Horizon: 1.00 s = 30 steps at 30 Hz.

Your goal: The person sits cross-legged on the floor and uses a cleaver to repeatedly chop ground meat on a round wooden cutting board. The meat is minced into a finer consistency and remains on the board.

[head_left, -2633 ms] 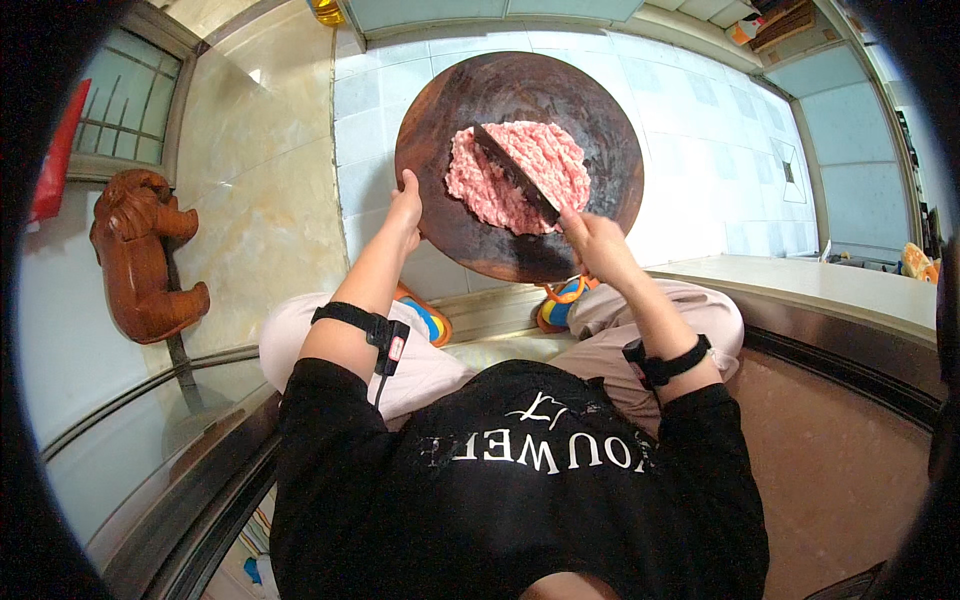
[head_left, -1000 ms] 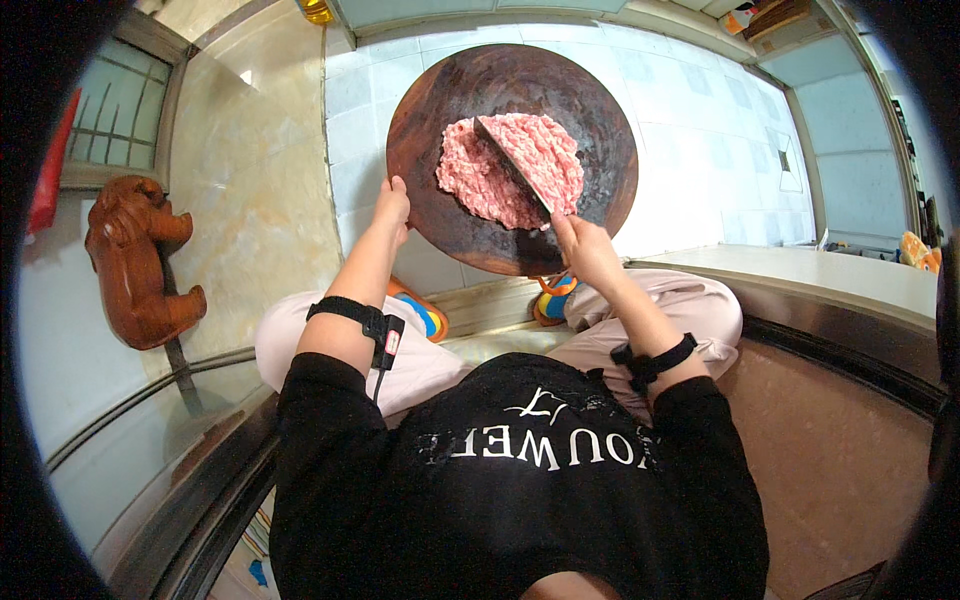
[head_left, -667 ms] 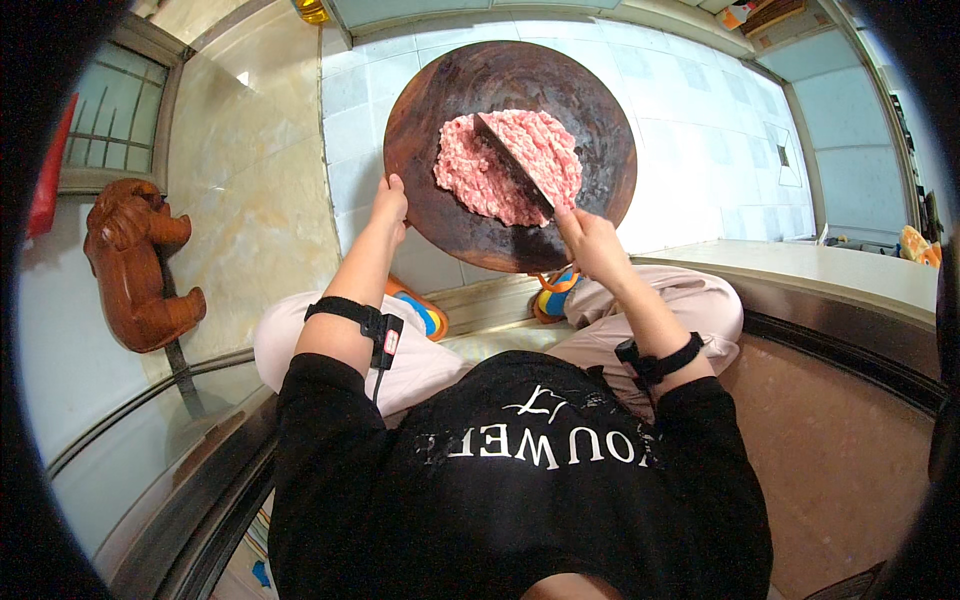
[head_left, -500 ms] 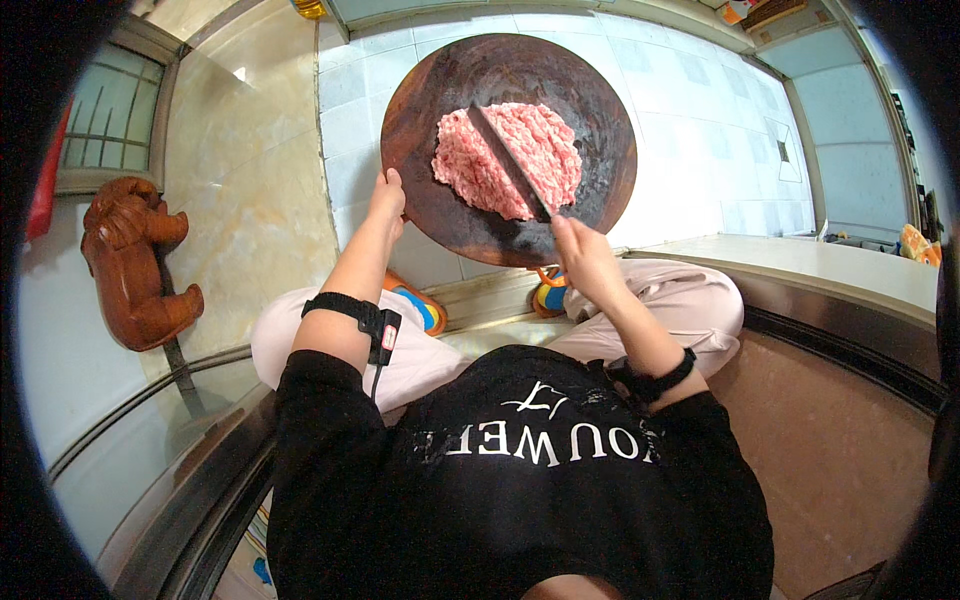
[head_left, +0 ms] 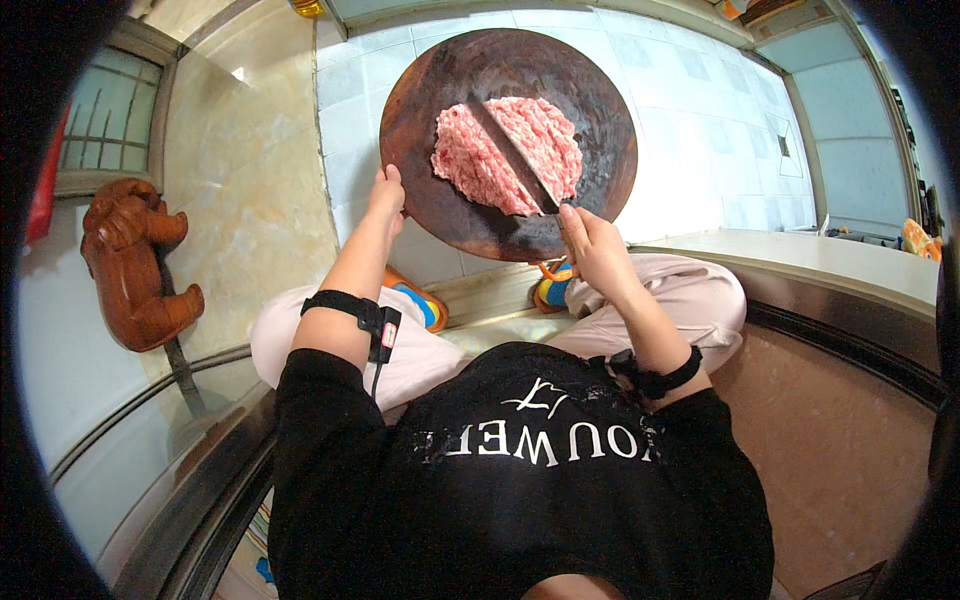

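Both hands work at a round, dark wooden chopping board (head_left: 420,150) set on a pale tiled floor (head_left: 690,140), the person seated low with knees spread at either side. Left hand (head_left: 385,195), at the board's 8 o'clock, rests on its rim with fingers curled narrowly over the edge, apparently to keep the board from shifting under the blade. Right hand (head_left: 592,245), at 5 o'clock, is closed tight around the handle of a cleaver (head_left: 520,160), whose blade lies diagonally across a mound of pink minced meat (head_left: 500,150), splitting it into two heaps. Meat sits just right of the board's centre, within easy reach of the blade. A black band circles each wrist. At 9 o'clock from the person, a brown carved wooden animal figure (head_left: 135,265) stands against the wall, well apart from the work.
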Available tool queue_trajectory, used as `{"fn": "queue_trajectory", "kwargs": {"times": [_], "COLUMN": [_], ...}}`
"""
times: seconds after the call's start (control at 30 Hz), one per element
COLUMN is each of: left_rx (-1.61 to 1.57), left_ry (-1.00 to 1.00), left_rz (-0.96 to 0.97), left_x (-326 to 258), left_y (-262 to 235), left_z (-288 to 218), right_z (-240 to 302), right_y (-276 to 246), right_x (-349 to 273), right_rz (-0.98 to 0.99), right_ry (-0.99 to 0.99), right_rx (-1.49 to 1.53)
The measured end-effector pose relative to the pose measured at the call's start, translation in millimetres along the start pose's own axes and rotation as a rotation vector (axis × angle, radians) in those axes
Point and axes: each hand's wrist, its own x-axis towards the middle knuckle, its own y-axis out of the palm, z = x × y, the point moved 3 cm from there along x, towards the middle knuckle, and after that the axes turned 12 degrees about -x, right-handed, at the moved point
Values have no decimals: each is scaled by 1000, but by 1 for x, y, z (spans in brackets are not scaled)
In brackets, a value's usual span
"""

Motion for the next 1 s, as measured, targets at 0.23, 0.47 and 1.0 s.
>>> {"fn": "queue_trajectory", "kwargs": {"times": [0.23, 0.47, 1.0], "left_rx": [-5, 43, 15], "left_ry": [-40, -6, 5], "left_rz": [-10, -20, 11], "left_x": [-3, -5, 6], "left_y": [0, 1, -3], "left_z": [0, -3, 3], "right_z": [2, 4, -11], "right_y": [-3, 0, 12], "right_x": [3, 2, -3], "right_rz": [-113, -84, -60], "right_ry": [-57, -84, -52], "right_rx": [-101, -7, 7]}}
